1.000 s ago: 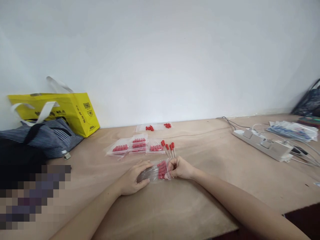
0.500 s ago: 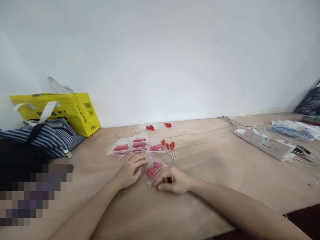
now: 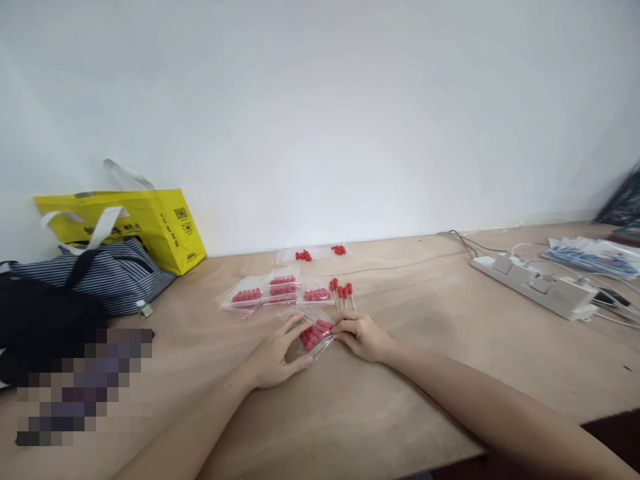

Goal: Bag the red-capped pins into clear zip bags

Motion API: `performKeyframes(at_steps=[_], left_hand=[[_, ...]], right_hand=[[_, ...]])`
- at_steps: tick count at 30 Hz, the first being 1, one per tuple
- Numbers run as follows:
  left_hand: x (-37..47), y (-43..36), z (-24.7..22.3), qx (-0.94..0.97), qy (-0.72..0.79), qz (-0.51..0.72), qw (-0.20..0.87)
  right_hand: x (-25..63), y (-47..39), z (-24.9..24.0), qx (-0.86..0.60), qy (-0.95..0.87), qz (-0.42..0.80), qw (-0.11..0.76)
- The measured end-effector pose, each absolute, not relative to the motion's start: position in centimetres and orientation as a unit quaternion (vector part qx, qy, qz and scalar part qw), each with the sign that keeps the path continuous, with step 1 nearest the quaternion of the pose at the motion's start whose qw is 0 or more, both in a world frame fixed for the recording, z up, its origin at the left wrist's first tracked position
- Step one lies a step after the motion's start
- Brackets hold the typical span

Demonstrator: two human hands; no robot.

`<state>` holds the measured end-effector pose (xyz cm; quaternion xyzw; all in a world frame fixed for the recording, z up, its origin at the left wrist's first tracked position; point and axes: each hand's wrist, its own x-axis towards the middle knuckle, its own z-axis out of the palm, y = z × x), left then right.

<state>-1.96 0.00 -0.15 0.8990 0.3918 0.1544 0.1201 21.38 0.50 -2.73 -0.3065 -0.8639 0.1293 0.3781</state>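
Note:
A clear zip bag [image 3: 313, 336] holding several red-bulbed droppers lies on the wooden table between my hands. My left hand [image 3: 277, 352] rests against its left side, thumb and fingers spread apart along the bag's edges. At the right edge, the fingertips and thumb of my right hand [image 3: 364, 337] are pinched together on the bag. Several loose droppers [image 3: 342, 291] with red bulbs lie just beyond my right hand, their tips partly hidden by it. Behind the bag, more filled zip bags [image 3: 283, 291] overlap in a group.
Farther back by the wall lie bags with small red pieces [image 3: 303, 256]. A yellow bag [image 3: 183, 233], a striped bag [image 3: 120, 277] and a small metal-ended plug [image 3: 145, 308] are on the left. To the right are a power strip [image 3: 530, 290] with cables and flat blue-and-white packets [image 3: 590, 257].
My right hand has moved up and right from the bag's lower edge to its right edge. The left hand has shifted right, its thumb now at the bag's lower edge.

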Motion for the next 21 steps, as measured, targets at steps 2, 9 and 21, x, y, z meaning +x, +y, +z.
performKeyframes(at_steps=[2, 9, 21], left_hand=[[-1.9, 0.4, 0.1, 0.907, 0.373, 0.152, 0.124], [-1.3, 0.0, -0.2, 0.907, 0.345, 0.229, 0.081], [-1.2, -0.1, -0.9, 0.914, 0.294, 0.275, -0.048]], right_hand=[[21.3, 0.1, -2.7, -0.299, -0.868, 0.119, 0.378], [21.5, -1.5, -2.4, -0.267, -0.865, 0.153, 0.395], [20.9, -0.6, -3.2, -0.356, -0.838, 0.058, 0.408]])
